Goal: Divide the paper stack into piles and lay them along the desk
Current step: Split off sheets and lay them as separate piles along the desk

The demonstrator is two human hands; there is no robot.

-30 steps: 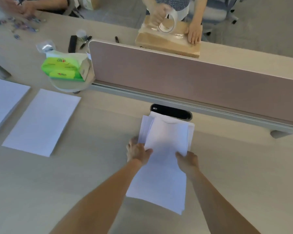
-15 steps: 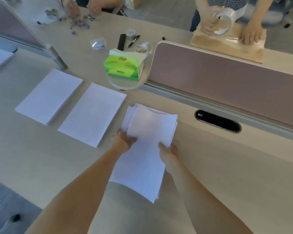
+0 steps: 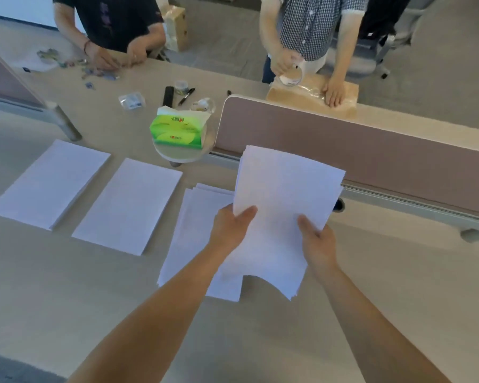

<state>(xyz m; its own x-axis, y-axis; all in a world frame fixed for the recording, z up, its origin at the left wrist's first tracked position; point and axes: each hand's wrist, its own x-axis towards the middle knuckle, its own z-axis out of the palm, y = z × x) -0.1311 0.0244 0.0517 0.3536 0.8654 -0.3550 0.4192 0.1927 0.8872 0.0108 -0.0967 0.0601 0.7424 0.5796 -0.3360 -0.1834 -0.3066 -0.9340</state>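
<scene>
A stack of white paper [image 3: 282, 200] is lifted above the desk, held from both sides. My left hand [image 3: 230, 228] grips its left edge with the thumb on top. My right hand [image 3: 315, 241] grips its right lower part, thumb on the sheets. Under and left of the held stack a third pile [image 3: 194, 233] lies flat on the desk, slightly fanned. Two more white piles lie further left: the middle pile [image 3: 127, 205] and the far left pile [image 3: 50, 183].
A green tissue box [image 3: 177, 128] stands on a round base behind the piles. A mauve divider panel [image 3: 371, 156] runs along the back right. Pens, small packets and puzzle pieces lie beyond. Two people work across the desk, one taping a brown parcel [image 3: 313, 98].
The stack moved left beside the two laid piles. Part of it now lies on the desk as a third pile, and both hands have lifted the remainder up and to the right.
</scene>
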